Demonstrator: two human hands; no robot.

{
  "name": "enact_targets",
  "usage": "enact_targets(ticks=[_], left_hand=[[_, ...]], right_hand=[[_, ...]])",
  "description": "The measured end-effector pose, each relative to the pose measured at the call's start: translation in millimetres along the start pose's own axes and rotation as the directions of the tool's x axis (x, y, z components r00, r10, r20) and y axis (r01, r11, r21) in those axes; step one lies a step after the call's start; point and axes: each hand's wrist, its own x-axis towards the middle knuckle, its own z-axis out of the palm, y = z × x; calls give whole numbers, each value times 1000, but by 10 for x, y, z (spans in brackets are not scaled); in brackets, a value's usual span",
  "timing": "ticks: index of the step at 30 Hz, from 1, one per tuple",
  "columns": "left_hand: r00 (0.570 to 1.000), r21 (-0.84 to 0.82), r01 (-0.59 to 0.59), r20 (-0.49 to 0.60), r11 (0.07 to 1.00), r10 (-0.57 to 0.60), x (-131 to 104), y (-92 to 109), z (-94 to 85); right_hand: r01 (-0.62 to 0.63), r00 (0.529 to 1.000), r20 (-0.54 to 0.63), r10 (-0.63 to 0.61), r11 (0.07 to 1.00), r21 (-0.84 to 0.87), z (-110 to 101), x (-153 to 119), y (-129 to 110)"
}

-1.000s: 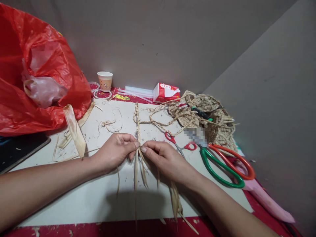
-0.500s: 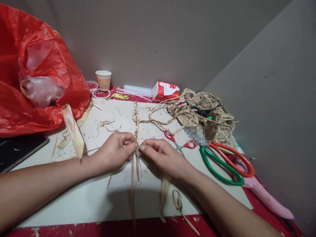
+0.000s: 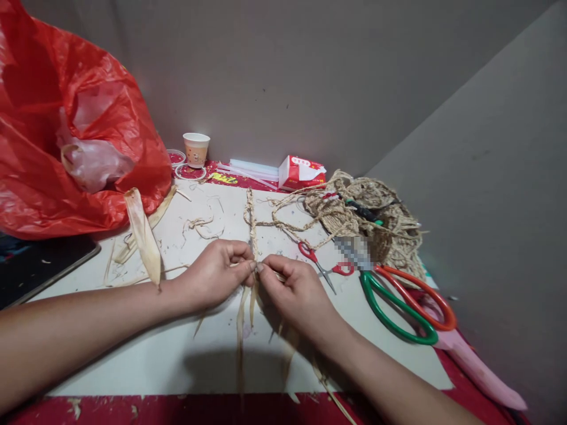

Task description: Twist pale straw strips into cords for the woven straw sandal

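Observation:
A thin braid of pale dried husk (image 3: 253, 227) runs from the middle of the white board down to my fingers. My left hand (image 3: 224, 271) is closed, thumb and forefinger pinching the braid's lower end. Just to the right, my right hand (image 3: 299, 289) pinches a husk strand at the same spot, the fingertips of both hands almost touching. Loose husk strips (image 3: 241, 342) hang below the fingers toward the near edge. More strips under my right hand are partly hidden by it. A wide dry husk leaf (image 3: 144, 239) lies near my left wrist.
A red plastic bag (image 3: 101, 77) bulges at the left above a dark flat device (image 3: 44, 265). Small red-handled scissors (image 3: 325, 273), large green-and-orange-handled shears (image 3: 394, 324) and a heap of braided cord (image 3: 390, 218) lie right. A paper cup (image 3: 196, 150) and tissue pack (image 3: 302, 172) stand behind.
The view has shifted slightly, so things sit a little lower and further right. My fingertips stay at the braid's end, and my right hand now covers more of the strips beneath it.

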Motion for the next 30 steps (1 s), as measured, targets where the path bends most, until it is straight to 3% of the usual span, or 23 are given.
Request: enact_targets(ticks=[4,9,12,16,24,30], left_hand=[[999,-100,45,-5,994,-46,-1,0,-16],[983,-219,172,-31,960,-183,-24,55,2],[974,-213,211,-33,954,-223,-45,55,13],[968,-212,239,-30,948,-250,-74,40,19],[935,-324,283,-115,903,-335,-94,17,58],[905,-384,326,-136,864,-402,-109,1,81]], right_hand=[[151,984,-19,-175,892,-427,21,-46,-10],[231,956,63,-287,605,-762,28,-95,-114],[222,966,145,-214,403,-888,68,-141,-249],[243,968,218,-122,248,-938,166,-219,-389],[284,949,268,-169,80,-956,371,-321,-384],[300,945,260,-197,215,-929,453,-433,-384]])
